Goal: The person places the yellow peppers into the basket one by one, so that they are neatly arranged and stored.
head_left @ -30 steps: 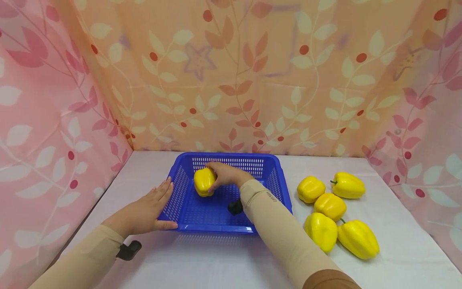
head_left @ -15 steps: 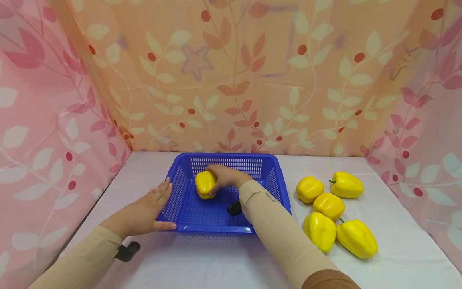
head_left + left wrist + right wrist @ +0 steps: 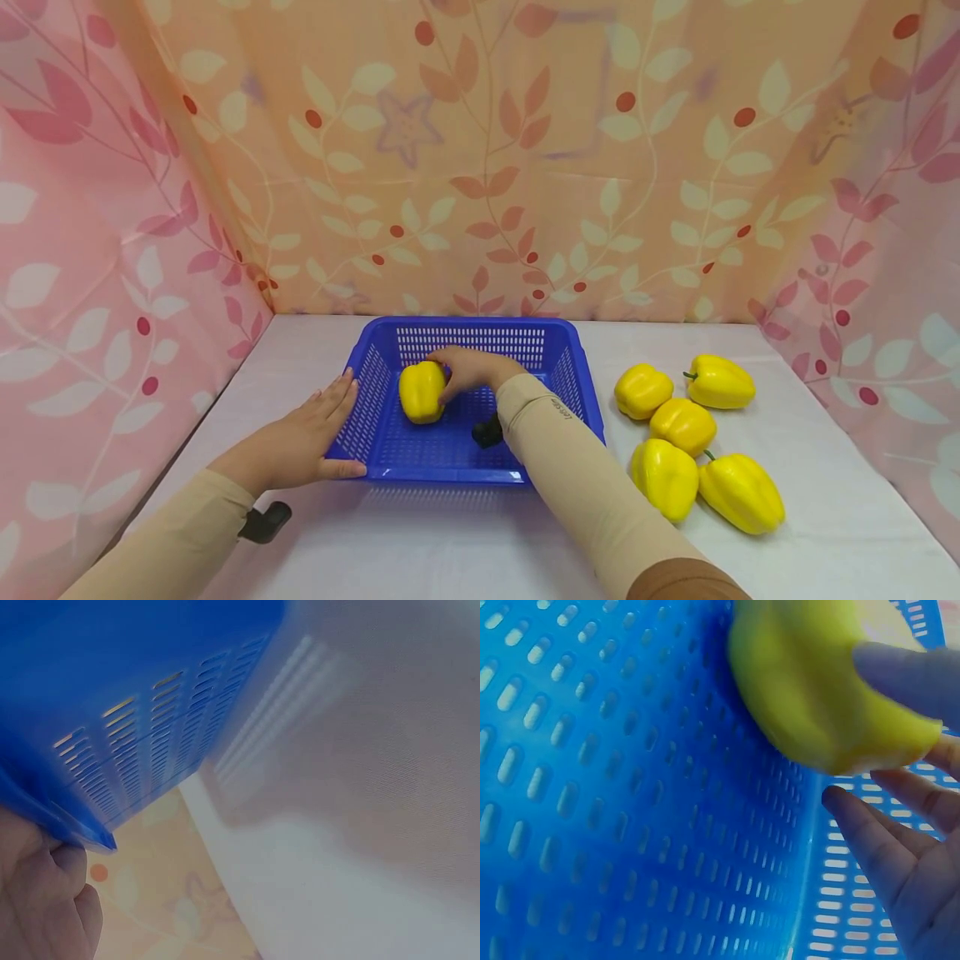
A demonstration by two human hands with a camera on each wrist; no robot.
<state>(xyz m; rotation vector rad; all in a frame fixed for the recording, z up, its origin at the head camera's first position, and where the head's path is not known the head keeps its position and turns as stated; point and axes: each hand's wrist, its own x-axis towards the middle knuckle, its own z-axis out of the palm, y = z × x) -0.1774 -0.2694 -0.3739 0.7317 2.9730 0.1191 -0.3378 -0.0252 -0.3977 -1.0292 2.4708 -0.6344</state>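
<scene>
A blue perforated basket (image 3: 450, 476) stands on the white table. Inside it, toward the left, is a yellow bell pepper (image 3: 420, 393), low over the basket floor. My right hand (image 3: 471, 371) holds this pepper from its right side; the right wrist view shows the thumb pressed on the pepper (image 3: 810, 682), with some fingertips (image 3: 889, 776) at its end and others apart from it. My left hand (image 3: 303, 433) rests on the basket's near left corner, fingers straight along the left side and thumb on the front rim. In the left wrist view its fingers (image 3: 71, 870) touch the rim.
To the right of the basket lie several yellow bell peppers, among them one at the back (image 3: 720, 382) and one nearest the front (image 3: 742, 493). Patterned cloth (image 3: 480, 167) hangs behind and on both sides of the table.
The pepper in my right hand has moved slightly toward the front of the basket, tilting along the way and now looking more upright. My left hand has stayed on the basket.
</scene>
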